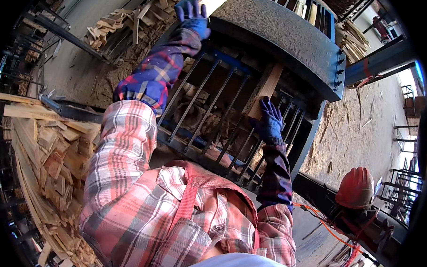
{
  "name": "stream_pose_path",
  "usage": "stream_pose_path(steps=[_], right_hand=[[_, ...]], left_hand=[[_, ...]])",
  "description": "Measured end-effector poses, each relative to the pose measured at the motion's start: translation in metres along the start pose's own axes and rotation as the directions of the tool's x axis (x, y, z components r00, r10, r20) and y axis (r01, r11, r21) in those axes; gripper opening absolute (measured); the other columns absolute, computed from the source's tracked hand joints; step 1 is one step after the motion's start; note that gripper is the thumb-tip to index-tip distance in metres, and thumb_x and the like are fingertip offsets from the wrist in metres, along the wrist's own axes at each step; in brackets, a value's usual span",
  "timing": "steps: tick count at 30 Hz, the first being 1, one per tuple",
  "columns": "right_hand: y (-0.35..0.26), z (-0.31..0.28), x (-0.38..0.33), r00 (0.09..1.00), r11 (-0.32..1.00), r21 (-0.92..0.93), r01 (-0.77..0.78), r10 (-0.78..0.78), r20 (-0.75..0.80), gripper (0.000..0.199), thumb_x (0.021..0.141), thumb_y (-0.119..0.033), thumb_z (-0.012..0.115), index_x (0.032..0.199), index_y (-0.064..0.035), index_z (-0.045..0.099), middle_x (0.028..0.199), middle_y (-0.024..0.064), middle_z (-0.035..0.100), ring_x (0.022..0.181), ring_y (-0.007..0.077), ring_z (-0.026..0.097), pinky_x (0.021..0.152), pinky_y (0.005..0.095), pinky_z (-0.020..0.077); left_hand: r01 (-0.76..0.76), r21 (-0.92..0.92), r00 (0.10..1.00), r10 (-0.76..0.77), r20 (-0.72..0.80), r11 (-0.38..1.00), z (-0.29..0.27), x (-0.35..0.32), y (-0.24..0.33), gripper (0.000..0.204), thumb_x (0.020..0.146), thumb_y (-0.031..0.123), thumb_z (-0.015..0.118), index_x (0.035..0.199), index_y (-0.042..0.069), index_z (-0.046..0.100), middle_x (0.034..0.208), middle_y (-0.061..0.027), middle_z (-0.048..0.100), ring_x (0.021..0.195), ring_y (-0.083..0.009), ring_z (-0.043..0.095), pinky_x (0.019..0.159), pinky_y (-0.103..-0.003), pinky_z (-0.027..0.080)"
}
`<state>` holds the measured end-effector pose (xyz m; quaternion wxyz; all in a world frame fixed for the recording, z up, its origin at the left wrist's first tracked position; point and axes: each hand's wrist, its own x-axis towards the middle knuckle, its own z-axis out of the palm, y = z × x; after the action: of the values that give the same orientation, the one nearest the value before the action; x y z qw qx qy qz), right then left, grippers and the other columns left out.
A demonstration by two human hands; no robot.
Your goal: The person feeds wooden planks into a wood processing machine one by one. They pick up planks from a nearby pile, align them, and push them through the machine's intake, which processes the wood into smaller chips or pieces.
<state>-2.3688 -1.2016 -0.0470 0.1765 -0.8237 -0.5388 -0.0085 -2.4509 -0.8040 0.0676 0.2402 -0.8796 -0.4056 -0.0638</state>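
Note:
My left hand [195, 22], in a blue glove, reaches to the machine's far left side. It is open, fingers spread, beside a pale wooden board [219, 2] on the far side of the machine's curved housing. A brown wooden plank [266, 88] lies over the metal bars, its far end hidden under the housing. At the plank's near end rests my right hand [270, 122], also gloved in blue, fingers stretched out along it and not wrapped round it. Plaid protective sleeves cover both forearms.
The dusty housing [278, 30] arches over the bar rack [210, 100]. Offcuts are heaped at the left [57, 165], with another scrap pile [128, 24] beyond. A red hard hat [356, 188] and an orange cable [330, 231] are at the right. Sawdust [340, 133] covers the floor.

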Motion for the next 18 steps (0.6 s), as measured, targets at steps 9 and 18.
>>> stream_pose_path(steps=[9,18], right_hand=[[-0.062,0.001,0.041,0.928,0.347,0.908,-0.234,0.359,0.102,0.050,0.089,-0.039,0.066,0.122,-0.0026,0.059,0.114,0.0097,0.066,0.104,0.0183,0.062,0.086,0.0306,0.0486],[-0.095,0.051,0.023,0.843,-0.467,0.868,0.167,0.524,0.119,0.034,0.088,-0.026,0.067,0.110,-0.0001,0.061,0.090,0.0056,0.065,0.078,0.0176,0.061,0.072,0.0315,0.0506]], left_hand=[[0.018,-0.496,0.952,0.136,0.274,0.868,-0.034,-0.103,0.016,0.088,0.073,0.038,0.072,0.145,0.010,0.030,0.136,-0.0259,0.040,0.122,-0.0436,0.047,0.099,-0.049,0.045],[-0.106,-0.989,0.994,0.009,-0.105,0.102,-0.025,-0.350,0.087,0.061,0.088,0.020,0.068,0.140,0.002,0.041,0.127,-0.0220,0.057,0.118,-0.0292,0.056,0.100,-0.035,0.044]])
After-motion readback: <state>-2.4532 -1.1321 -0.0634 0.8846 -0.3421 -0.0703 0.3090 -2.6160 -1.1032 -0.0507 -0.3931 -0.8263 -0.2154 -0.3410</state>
